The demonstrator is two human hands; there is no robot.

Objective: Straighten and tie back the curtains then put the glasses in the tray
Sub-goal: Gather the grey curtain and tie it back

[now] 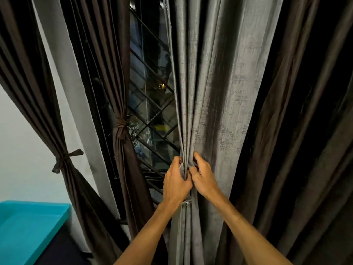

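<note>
Curtains take up nearly all of the view. The grey curtain hangs in the middle, its folds drawn into a narrow bunch where both hands meet. The left hand has its grip closed round that bunch from the window side, fingers curled into the cloth. The right hand touches it, thumb and fingers pinching the same folds from the other side. A loose dark curtain hangs just right of the grey one.

To the left, 2 brown curtains are tied back, the near brown curtain cinched by a knotted tie and the far brown curtain by another. A window grille shows between them and the grey cloth. The turquoise tray sits in the lower left corner, well apart from the hands.
</note>
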